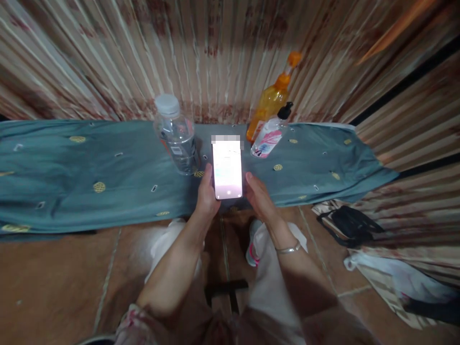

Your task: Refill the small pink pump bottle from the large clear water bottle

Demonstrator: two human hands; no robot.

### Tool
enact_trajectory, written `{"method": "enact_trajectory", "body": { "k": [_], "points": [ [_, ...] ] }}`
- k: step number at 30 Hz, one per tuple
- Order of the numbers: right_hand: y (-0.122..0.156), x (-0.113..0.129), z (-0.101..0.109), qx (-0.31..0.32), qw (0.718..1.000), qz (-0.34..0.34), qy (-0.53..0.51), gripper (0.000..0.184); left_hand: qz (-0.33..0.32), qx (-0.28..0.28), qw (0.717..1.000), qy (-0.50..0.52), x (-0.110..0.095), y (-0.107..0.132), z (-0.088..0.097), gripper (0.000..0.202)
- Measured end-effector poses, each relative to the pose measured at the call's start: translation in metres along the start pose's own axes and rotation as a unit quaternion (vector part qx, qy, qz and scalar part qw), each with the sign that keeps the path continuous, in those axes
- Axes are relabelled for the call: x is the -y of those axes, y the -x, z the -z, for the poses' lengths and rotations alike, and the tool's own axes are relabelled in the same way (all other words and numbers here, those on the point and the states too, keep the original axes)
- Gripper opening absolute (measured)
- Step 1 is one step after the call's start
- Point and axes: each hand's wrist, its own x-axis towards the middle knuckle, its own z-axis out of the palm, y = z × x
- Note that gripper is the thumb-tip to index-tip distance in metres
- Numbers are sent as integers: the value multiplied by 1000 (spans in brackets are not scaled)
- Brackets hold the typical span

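Note:
A lit smartphone (pixel 228 170) is held upright in front of me, over the front part of a cloth-covered table. Its screen is bright white, too washed out to read. My left hand (pixel 208 194) grips the phone's left edge, thumb pointing up along the side and the other fingers hidden behind it. At the right edge, my right hand (pixel 259 196) is curled round the lower side with its thumb raised; its fingers are mostly hidden. Left of the phone stands a large clear plastic bottle (pixel 178 139) with a white cap.
On the teal patterned cloth (pixel 125 167), right of the phone, stand an orange pump bottle (pixel 268 105) and a smaller clear pump bottle (pixel 269 139) with a black top. Pleated curtains (pixel 215 57) hang behind. A black bag (pixel 350 225) lies low at right, above the tiled floor (pixel 72 282).

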Motion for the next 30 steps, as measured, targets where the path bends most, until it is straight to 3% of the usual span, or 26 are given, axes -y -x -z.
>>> {"method": "enact_trajectory", "body": {
  "k": [7,16,23,30],
  "points": [
    [5,-1,-8,91,994,-7,51,56,-31,33,999,-25,2,-9,0,37],
    [3,-5,-4,96,989,17,111,52,-52,34,997,-52,8,-12,2,34],
    [4,-4,-5,73,992,21,105,52,-42,-2,999,-23,8,-12,-3,30],
    [4,-2,-7,74,993,21,94,51,-34,-1,999,-16,8,-12,-2,29]
  ]
}}
